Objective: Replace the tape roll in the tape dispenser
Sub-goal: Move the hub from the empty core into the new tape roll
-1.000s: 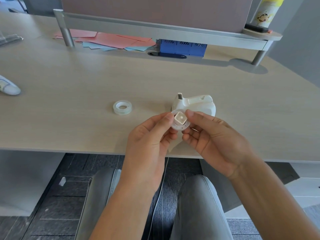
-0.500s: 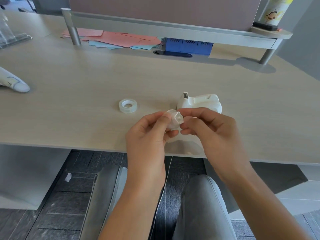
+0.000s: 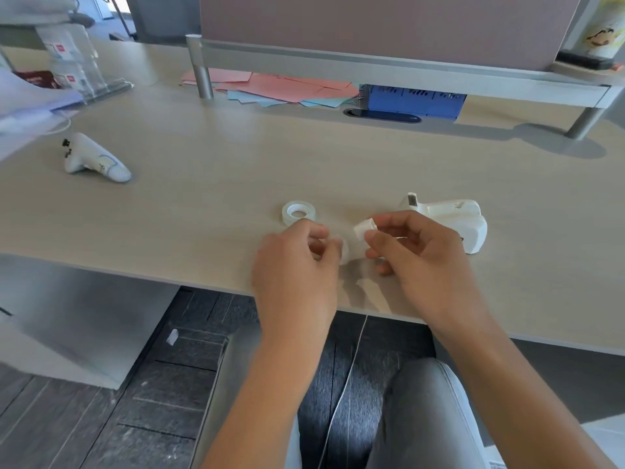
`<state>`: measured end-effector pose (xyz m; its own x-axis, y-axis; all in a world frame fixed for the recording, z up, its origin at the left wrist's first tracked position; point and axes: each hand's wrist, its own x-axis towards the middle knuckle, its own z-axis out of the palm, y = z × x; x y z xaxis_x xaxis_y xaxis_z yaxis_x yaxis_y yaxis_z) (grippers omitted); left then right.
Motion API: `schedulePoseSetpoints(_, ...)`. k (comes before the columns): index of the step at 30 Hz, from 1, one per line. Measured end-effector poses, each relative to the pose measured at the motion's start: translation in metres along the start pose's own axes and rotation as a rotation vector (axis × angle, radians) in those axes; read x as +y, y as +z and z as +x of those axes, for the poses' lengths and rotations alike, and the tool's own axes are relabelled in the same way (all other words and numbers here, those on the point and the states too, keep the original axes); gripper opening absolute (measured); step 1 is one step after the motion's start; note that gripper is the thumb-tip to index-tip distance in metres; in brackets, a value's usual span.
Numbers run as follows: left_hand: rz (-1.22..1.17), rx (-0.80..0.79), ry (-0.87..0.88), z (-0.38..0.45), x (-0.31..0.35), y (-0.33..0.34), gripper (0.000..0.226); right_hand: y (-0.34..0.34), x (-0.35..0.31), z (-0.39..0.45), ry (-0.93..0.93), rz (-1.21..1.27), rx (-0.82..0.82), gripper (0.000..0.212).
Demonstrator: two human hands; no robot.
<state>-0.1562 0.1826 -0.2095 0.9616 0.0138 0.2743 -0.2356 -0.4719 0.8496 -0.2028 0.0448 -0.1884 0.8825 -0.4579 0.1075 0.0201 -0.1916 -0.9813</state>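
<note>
- Tape roll [image 3: 299, 213]: laid flat on the bench [image 3: 203, 184], centre frame, just above the left hand [image 3: 297, 265]; judged light, stiff, slick-sided; best pinched across the rim.
- Tape dispenser [image 3: 453, 221]: centre right, empty.
- Right hand [image 3: 416, 255]: grip pinched on the white hub [image 3: 364, 231].
- Left hand: grip closed on the blurred spent ring [image 3: 343, 252].
- Change: hub and ring, joined half a second earlier, are now pulled apart.

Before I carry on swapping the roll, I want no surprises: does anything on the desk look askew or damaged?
Nothing looks damaged. The tape dispenser lies empty, the new tape roll lies flat, and the right hand holds the white hub.
</note>
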Motion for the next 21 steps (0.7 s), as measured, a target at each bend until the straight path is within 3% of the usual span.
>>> schedulePoseSetpoints(11, 0.406, -0.011, 0.095, 0.038, -0.013, -0.001, 0.031, 0.004, 0.012, 0.007, -0.029, -0.007, 0.027, 0.011)
schedulePoseSetpoints(15, 0.513, -0.04, 0.116, 0.047, -0.015, 0.003, 0.023, 0.002, 0.012, 0.006, -0.03, 0.008, 0.026, 0.01)
schedulePoseSetpoints(18, 0.412, -0.05, 0.139, 0.047, -0.016, 0.007, 0.014, -0.001, 0.013, 0.005, -0.041, 0.031, 0.044, 0.007)
schedulePoseSetpoints(21, 0.039, -0.032, 0.15, 0.041, -0.013, 0.007, 0.01, -0.004, 0.014, 0.004, -0.05, 0.067, 0.08, 0.01)
